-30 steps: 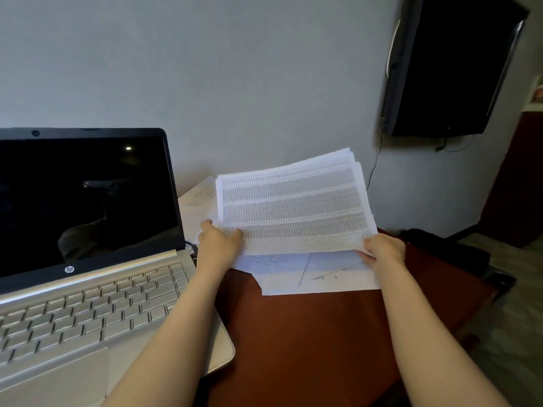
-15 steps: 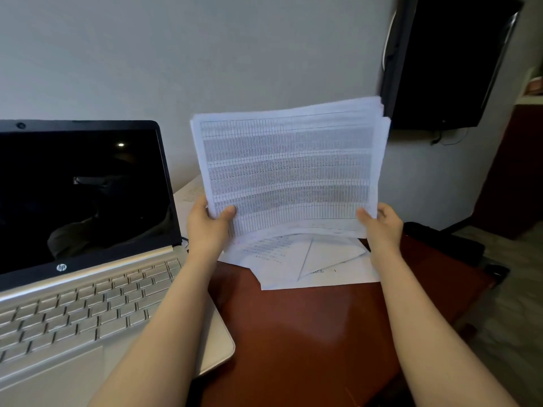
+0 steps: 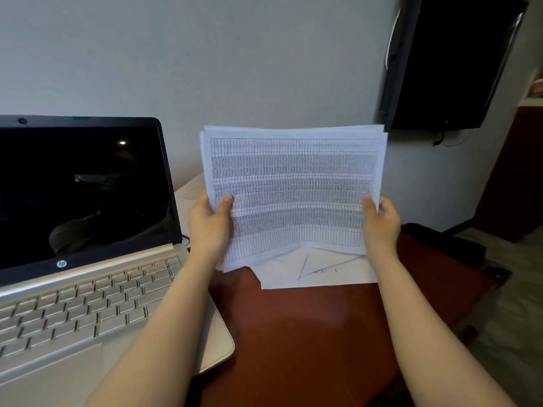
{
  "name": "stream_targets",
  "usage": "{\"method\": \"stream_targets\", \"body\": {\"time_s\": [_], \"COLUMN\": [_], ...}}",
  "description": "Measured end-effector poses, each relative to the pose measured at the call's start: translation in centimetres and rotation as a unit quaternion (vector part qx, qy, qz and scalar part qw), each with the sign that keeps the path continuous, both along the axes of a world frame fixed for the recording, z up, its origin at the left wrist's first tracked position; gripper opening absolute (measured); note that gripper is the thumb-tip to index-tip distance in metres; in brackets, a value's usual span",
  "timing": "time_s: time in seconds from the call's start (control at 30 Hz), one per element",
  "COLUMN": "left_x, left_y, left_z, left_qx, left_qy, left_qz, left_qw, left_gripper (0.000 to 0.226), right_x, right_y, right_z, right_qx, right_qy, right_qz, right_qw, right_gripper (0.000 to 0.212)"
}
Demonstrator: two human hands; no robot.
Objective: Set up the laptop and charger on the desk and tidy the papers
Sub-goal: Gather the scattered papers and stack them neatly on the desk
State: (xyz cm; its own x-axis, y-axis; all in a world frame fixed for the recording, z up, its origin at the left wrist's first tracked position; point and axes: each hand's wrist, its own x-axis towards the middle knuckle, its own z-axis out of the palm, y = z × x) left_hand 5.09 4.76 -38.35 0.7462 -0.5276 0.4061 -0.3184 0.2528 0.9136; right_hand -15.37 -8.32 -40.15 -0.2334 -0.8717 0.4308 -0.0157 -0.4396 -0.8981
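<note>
Red-brown desk (image 3: pixel 308 333), right of laptop (image 3: pixel 88 289): left hand (image 3: pixel 208 227) and right hand (image 3: pixel 382 227) pinch the upright paper stack (image 3: pixel 293 186) by its side edges; sheets look light, floppy, probably slide apart, so hold both edges.

The person's left forearm (image 3: pixel 164 333) and right forearm (image 3: pixel 426 333) are uncovered from the lower edge of the view up to the wrists. The left hand (image 3: pixel 210 223) and the right hand (image 3: pixel 382 223) are likewise bare, ungloved, fingers and thumbs uncovered.
</note>
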Motion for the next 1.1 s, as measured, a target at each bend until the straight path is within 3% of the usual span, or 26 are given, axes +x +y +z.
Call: {"method": "stream_targets", "body": {"time_s": [0.1, 0.23, 0.33, 0.47, 0.57, 0.7, 0.87, 0.93, 1.1], "left_x": [-0.1, 0.6, 2.0, 1.6, 0.3, -0.1, 0.2, 0.2, 0.0], "left_y": [0.1, 0.1, -0.4, -0.8, -0.5, -0.2, -0.4, -0.3, -0.1], "left_z": [0.0, -0.2, -0.8, -0.9, -0.4, 0.1, 0.3, 0.4, 0.7], "left_qx": [-0.002, 0.000, 0.021, 0.026, 0.007, -0.006, -0.071, -0.111, -0.120], "left_qy": [0.008, 0.065, 0.153, 0.228, 0.265, 0.357, 0.483, 0.522, 0.529], "left_qz": [0.025, 0.098, 0.113, 0.018, -0.063, -0.109, -0.172, -0.186, -0.201], "left_qw": [1.000, 0.993, 0.982, 0.973, 0.962, 0.928, 0.856, 0.825, 0.816], "left_gripper": [0.023, 0.025, 0.024, 0.035, 0.051, 0.046, 0.036, 0.036, 0.027], "right_x": [0.1, 0.2, 0.5, 0.7, 0.7, 1.4, 3.5, 4.5, 6.3], "right_y": [0.0, -0.9, -1.2, -0.2, -0.5, -1.0, -1.2, -1.4, -1.1], "right_z": [-0.2, -0.8, -0.7, -0.3, -0.4, -0.2, 0.5, 0.4, 0.0], "right_qx": [-0.002, 0.109, 0.226, 0.312, 0.313, 0.340, 0.344, 0.332, 0.294], "right_qy": [0.011, -0.010, -0.137, -0.253, -0.306, -0.351, -0.292, -0.239, -0.023], "right_qz": [-0.015, -0.021, 0.069, 0.208, 0.232, 0.248, 0.258, 0.260, 0.233], "right_qw": [1.000, 0.994, 0.962, 0.892, 0.869, 0.836, 0.854, 0.875, 0.927], "right_gripper": [0.014, 0.026, 0.016, 0.037, 0.041, 0.042, 0.012, 0.012, 0.021]}}
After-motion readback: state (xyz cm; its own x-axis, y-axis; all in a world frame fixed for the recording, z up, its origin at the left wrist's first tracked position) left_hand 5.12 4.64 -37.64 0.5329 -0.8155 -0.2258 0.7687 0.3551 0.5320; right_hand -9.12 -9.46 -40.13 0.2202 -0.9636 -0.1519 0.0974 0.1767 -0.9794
